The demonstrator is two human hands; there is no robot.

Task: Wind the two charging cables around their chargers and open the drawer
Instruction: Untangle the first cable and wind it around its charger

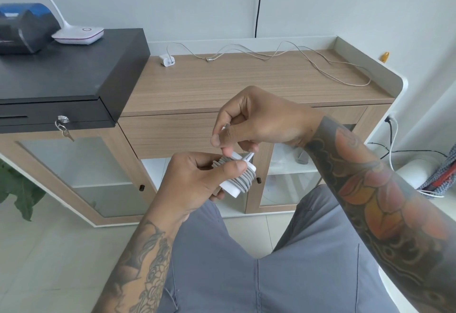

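Both hands' fingers (pixel 229 137) clamp a nearly wound charger (pixel 238 179); second cable (pixel 283 53) lies loose on tabletop (pixel 246 85), drawer (pixel 167 132) closed.

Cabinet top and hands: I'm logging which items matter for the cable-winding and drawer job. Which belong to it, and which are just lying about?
Belongs to the job:
left hand holding the wound charger
right hand at its cable end
small charger with loose cable
wooden drawer, shut

Just lying about:
lamp base
black cash box
keys
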